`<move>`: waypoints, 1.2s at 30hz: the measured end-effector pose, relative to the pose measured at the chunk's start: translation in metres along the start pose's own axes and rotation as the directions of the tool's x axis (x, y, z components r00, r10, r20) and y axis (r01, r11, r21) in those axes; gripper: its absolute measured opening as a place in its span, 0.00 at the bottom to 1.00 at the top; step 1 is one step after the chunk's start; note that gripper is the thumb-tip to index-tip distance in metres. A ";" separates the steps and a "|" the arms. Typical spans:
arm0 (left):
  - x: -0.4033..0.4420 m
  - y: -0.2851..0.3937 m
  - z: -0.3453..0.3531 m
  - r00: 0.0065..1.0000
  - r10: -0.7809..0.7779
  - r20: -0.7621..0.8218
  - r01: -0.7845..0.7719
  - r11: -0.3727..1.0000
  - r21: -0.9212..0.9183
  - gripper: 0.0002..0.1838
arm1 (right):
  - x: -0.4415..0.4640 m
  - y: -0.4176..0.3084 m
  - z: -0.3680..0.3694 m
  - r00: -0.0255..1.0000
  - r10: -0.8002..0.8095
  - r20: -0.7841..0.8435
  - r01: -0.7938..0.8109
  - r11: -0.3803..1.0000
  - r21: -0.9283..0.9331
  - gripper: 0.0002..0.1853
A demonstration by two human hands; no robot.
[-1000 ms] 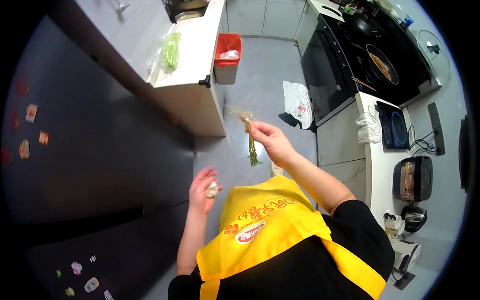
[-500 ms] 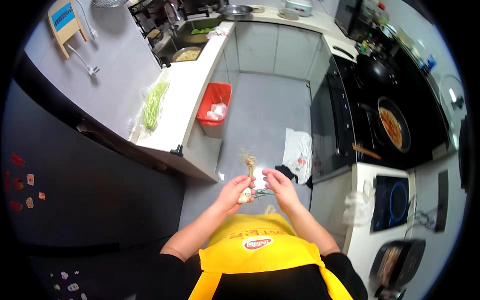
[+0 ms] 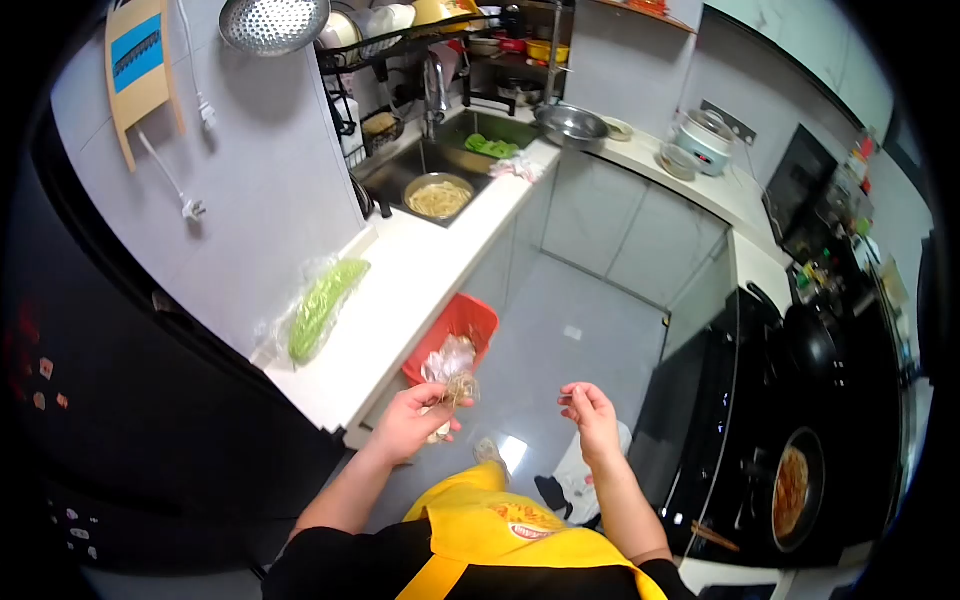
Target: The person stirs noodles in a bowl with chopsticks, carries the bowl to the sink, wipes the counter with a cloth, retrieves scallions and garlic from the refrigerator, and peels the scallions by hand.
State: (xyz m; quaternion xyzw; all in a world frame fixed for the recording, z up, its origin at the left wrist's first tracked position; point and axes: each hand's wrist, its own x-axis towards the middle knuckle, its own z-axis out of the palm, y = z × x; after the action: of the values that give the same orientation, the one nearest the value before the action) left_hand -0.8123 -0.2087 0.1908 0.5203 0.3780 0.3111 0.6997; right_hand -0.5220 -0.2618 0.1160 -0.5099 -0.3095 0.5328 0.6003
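Note:
My left hand point(image 3: 405, 428) is closed around a garlic bulb point(image 3: 438, 433), its pale head partly hidden by the fingers and its dry, stringy end sticking out on top. That hand is just in front of the red bin point(image 3: 483, 318), which contains crumpled clear plastic. My right hand point(image 3: 596, 428) is raised apart from it over the floor, fingers curled in with thumb and fingertips together; whether anything small is pinched there I cannot make out.
A plastic-wrapped green vegetable point(image 3: 328, 310) lies on the left counter point(image 3: 385, 290). Beyond it, the sink point(image 3: 395, 170) contains a bowl of pale strips point(image 3: 440, 198) and green leaves point(image 3: 490, 147). At right, a pan of reddish food point(image 3: 792, 490) sits on the stove. A white cloth point(image 3: 575, 480) lies on the floor.
The view has swung up and left toward the sink. My hands have moved apart, and the left one now carries the garlic close to the bin.

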 end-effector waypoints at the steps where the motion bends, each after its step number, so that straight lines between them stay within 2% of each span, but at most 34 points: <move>1: 0.015 0.012 -0.011 1.000 0.012 -0.017 -0.012 1.000 0.004 0.14 | 0.034 -0.012 0.008 0.999 -0.013 0.040 0.015 0.999 -0.051 0.11; 3: 0.035 0.033 -0.026 0.987 0.102 -0.125 -0.104 0.995 -0.007 0.13 | 0.090 -0.038 0.029 0.997 0.021 0.070 -0.016 0.997 -0.077 0.11; 5: 0.055 0.050 -0.043 0.980 0.139 -0.144 -0.150 0.986 -0.070 0.13 | 0.147 -0.072 0.055 0.968 -0.010 0.251 0.042 0.992 -0.122 0.11; 7: 0.066 0.066 -0.050 0.935 0.153 -0.320 -0.198 0.974 -0.112 0.08 | 0.205 -0.092 0.085 0.947 -0.019 0.319 0.073 0.985 -0.156 0.12; 8: 0.073 0.065 -0.056 0.900 0.180 -0.397 -0.222 0.973 -0.063 0.06 | 0.236 -0.099 0.101 0.926 -0.006 0.377 0.077 0.982 -0.175 0.12; 9: 0.077 0.065 -0.060 0.890 0.182 -0.418 -0.224 0.973 -0.053 0.06 | 0.267 -0.103 0.118 0.903 0.009 0.431 0.081 0.978 -0.190 0.13; 11: 0.086 0.064 -0.065 0.800 0.190 -0.569 -0.315 0.940 -0.130 0.06 | 0.332 -0.111 0.159 0.856 -0.007 0.517 0.149 0.960 -0.235 0.13; 13: 0.090 0.066 -0.064 0.772 0.169 -0.612 -0.306 0.944 -0.126 0.06 | 0.404 -0.118 0.207 0.806 -0.057 0.589 0.264 0.926 -0.272 0.14; 15: 0.095 0.063 -0.057 0.660 0.146 -0.737 -0.421 0.884 -0.202 0.07 | 0.485 -0.118 0.265 0.749 -0.174 0.639 0.375 0.906 -0.194 0.14; 16: 0.099 0.063 -0.051 0.635 0.148 -0.758 -0.434 0.880 -0.192 0.07 | 0.521 -0.120 0.297 0.736 -0.205 0.646 0.380 0.914 -0.143 0.13; 18: 0.113 0.065 -0.035 0.446 0.125 -0.886 -0.588 0.787 -0.185 0.09 | 0.593 -0.119 0.363 0.708 -0.250 0.660 0.381 0.923 -0.059 0.12; 19: 0.121 0.063 -0.029 0.376 0.114 -0.920 -0.612 0.776 -0.154 0.09 | 0.624 -0.118 0.395 0.696 -0.263 0.668 0.375 0.927 -0.026 0.11; 21: 0.140 0.065 -0.015 0.263 0.105 -0.959 -0.652 0.752 -0.097 0.09 | 0.661 -0.131 0.449 0.730 -0.183 0.658 0.277 0.960 -0.040 0.12; 22: 0.152 0.068 -0.008 0.148 0.046 -0.988 -0.685 0.725 -0.069 0.09 | 0.687 -0.127 0.478 0.698 -0.182 0.693 0.298 0.953 -0.050 0.14; 23: 0.162 0.073 0.002 0.033 -0.029 -0.999 -0.706 0.707 -0.044 0.08 | 0.712 -0.119 0.502 0.714 -0.239 0.658 0.315 0.949 0.002 0.13; 25: 0.183 0.094 0.027 -0.062 -0.098 -0.993 -0.719 0.695 -0.023 0.10 | 0.748 -0.107 0.549 0.743 -0.262 0.616 0.305 0.952 0.037 0.14; 26: 0.195 0.104 0.037 -0.118 -0.154 -0.981 -0.725 0.688 -0.021 0.12 | 0.768 -0.099 0.569 0.698 -0.311 0.645 0.356 0.932 0.065 0.17; 27: 0.208 0.110 0.046 -0.155 -0.158 -0.975 -0.729 0.685 0.005 0.12 | 0.769 -0.111 0.578 0.695 -0.260 0.670 0.321 0.946 0.034 0.19; 28: 0.221 0.116 0.056 -0.262 -0.217 -0.940 -0.702 0.711 0.031 0.12 | 0.787 -0.108 0.595 0.631 -0.341 0.697 0.395 0.914 0.090 0.21; 29: 0.232 0.120 0.065 -0.367 -0.272 -0.890 -0.674 0.737 0.053 0.11 | 0.801 -0.102 0.611 0.654 -0.306 0.692 0.318 0.941 0.116 0.22; 30: 0.240 0.123 0.073 -0.412 -0.270 -0.870 -0.663 0.744 0.083 0.11 | 0.813 -0.097 0.625 0.676 -0.271 0.685 0.240 0.960 0.143 0.23; 31: 0.246 0.125 0.082 -0.444 -0.273 -0.853 -0.661 0.743 0.106 0.11 | 0.813 -0.097 0.634 0.752 -0.094 0.653 0.004 0.991 0.137 0.22; 33: 0.258 0.129 0.098 -0.490 -0.284 -0.824 -0.659 0.739 0.137 0.10 | 0.832 -0.098 0.653 0.623 -0.101 0.775 -0.125 0.966 0.227 0.20; 34: 0.262 0.130 0.104 -0.529 -0.316 -0.788 -0.649 0.749 0.135 0.10 | 0.828 -0.106 0.661 0.676 -0.058 0.735 -0.173 0.957 0.234 0.10; 35: 0.265 0.129 0.109 -0.547 -0.324 -0.772 -0.649 0.747 0.146 0.10 | 0.830 -0.113 0.660 0.634 0.019 0.773 -0.274 0.940 0.201 0.15; 36: 0.268 0.127 0.114 -0.564 -0.324 -0.759 -0.642 0.751 0.156 0.10 | 0.831 -0.117 0.659 0.620 0.019 0.784 -0.304 0.927 0.218 0.18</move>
State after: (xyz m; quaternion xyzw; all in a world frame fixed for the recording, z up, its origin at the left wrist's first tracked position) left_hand -0.5806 -0.0095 0.2777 -0.1895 0.5429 0.8180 0.0164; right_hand -0.8870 0.7280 0.2735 -0.1518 -0.3937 0.7951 0.4357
